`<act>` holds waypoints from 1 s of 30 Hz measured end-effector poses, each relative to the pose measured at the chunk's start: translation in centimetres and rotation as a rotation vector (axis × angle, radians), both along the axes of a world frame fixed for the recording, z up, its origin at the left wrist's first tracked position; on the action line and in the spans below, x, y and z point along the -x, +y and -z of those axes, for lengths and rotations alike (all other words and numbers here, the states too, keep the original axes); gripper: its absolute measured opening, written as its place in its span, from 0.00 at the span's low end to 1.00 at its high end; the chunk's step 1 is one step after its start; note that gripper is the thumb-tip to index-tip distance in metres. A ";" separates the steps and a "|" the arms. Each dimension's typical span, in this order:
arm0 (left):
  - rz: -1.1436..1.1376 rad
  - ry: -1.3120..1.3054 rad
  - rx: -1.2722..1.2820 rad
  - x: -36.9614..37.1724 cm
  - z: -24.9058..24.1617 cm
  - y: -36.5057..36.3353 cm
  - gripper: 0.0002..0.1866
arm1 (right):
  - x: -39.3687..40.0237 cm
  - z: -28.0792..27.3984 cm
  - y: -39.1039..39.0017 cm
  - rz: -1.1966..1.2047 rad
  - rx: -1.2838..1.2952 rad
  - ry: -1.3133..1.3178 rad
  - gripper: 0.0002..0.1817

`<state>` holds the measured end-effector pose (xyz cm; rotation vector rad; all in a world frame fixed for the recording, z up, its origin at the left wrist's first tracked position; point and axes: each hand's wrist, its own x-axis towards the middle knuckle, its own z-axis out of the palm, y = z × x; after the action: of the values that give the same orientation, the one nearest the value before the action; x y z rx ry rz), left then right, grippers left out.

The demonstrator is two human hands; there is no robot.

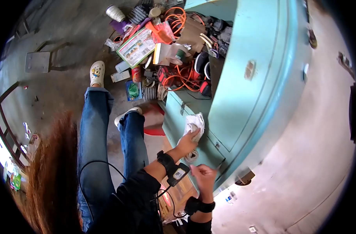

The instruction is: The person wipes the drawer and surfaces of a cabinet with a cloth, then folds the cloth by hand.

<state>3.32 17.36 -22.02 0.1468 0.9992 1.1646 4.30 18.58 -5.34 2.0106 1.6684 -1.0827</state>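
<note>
Left hand point(189, 141) presses a white cloth point(194, 124) against the cabinet point(240, 93) edge; right hand point(204, 176), loosely curled, holds nothing. Bare floor point(310, 156) right; clutter pile point(166, 46) behind.

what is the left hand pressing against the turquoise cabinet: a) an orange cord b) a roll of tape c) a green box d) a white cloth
d: the left hand lies on a crumpled white cloth held against the face of the turquoise cabinet, while the orange cord sits apart in the clutter on the floor.
</note>
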 end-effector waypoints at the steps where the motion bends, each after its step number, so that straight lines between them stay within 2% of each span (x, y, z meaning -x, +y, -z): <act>1: -0.014 0.018 0.006 -0.2 -0.3 0.2 0.32 | -0.4 -1.0 1.2 0.024 -0.005 0.255 0.18; 4: -0.032 0.119 -0.002 -2.5 -0.3 0.4 0.33 | 1.2 -2.9 4.5 -0.051 -0.065 0.935 0.29; 6: -0.056 0.020 0.047 -2.9 -1.0 0.3 0.32 | 3.5 -4.4 5.0 0.049 0.067 1.249 0.37; 8: -0.064 0.057 0.017 -3.8 -1.1 -0.5 0.33 | 5.8 -5.9 5.5 0.059 0.373 1.481 0.35; 10: -0.138 0.143 0.029 -5.8 -0.3 -1.3 0.33 | 6.4 -6.4 5.4 0.013 0.650 1.846 0.33; 12: -0.149 0.122 0.044 -6.0 -1.4 -2.0 0.33 | 9.2 -10.5 0.3 0.813 0.365 1.809 0.35; 13: -0.123 0.122 0.112 -6.4 -1.5 -2.3 0.33 | 9.2 -10.8 0.5 0.692 0.459 1.831 0.35; 14: -0.099 0.127 0.178 -7.0 -1.4 -2.5 0.34 | 7.8 -10.2 1.8 0.435 0.613 1.835 0.34; 16: -0.151 0.080 0.156 -8.3 -0.7 -3.1 0.34 | 6.4 -9.5 2.9 0.274 0.677 1.862 0.34; 21: -0.185 0.031 0.143 -9.7 0.0 -3.8 0.34 | 3.6 -9.1 2.4 0.215 0.724 1.882 0.32; 27: -0.164 0.122 0.133 -10.6 -0.2 -4.1 0.35 | 1.6 -8.9 1.9 0.198 0.722 1.885 0.30; 30: -0.172 0.153 0.122 -10.3 -1.0 -4.2 0.29 | 1.5 -8.9 2.2 0.206 0.729 1.889 0.30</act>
<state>13.58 13.13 -20.98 0.0531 1.2342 1.2587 2.77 20.82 3.57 0.2640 0.9149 -3.4069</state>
